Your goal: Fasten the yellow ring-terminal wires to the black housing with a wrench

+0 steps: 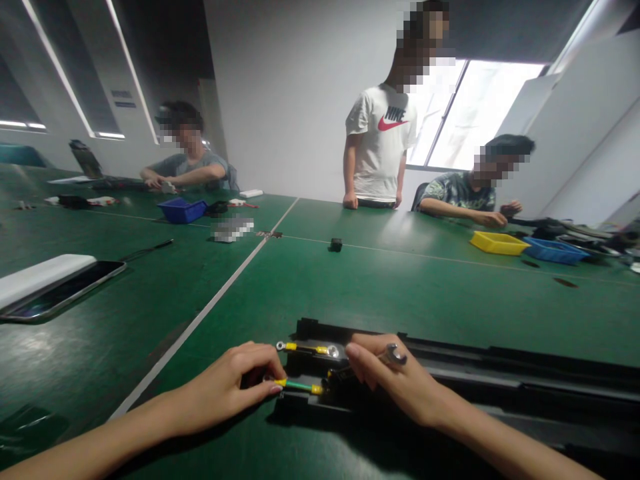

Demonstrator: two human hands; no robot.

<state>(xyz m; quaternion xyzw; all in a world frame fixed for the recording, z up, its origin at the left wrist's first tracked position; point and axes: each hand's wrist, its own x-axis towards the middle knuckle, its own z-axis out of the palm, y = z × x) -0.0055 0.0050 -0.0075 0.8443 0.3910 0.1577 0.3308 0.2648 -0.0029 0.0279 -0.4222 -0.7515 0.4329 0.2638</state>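
Observation:
My left hand (245, 375) pinches one end of a short green-and-yellow wire (301, 385) between thumb and forefinger. The other end of that wire runs to a long black metal channel (480, 367) lying in front of me. Wrapped round a silver wrench (396, 355), my right hand (400, 387) is over the channel; the wrench's open jaw sticks up past the knuckles, and its far end is hidden. A second short lead with yellow sleeves (304, 349) lies just beyond, its free ring terminal pointing left and its other end at a round metal fastening.
On the green table (240, 300), a phone (70, 290) and a white box (45, 272) lie left. A small black block (335, 245) sits farther back. Blue (183, 210) and yellow (499, 243) bins stand near two seated people; another person stands between them.

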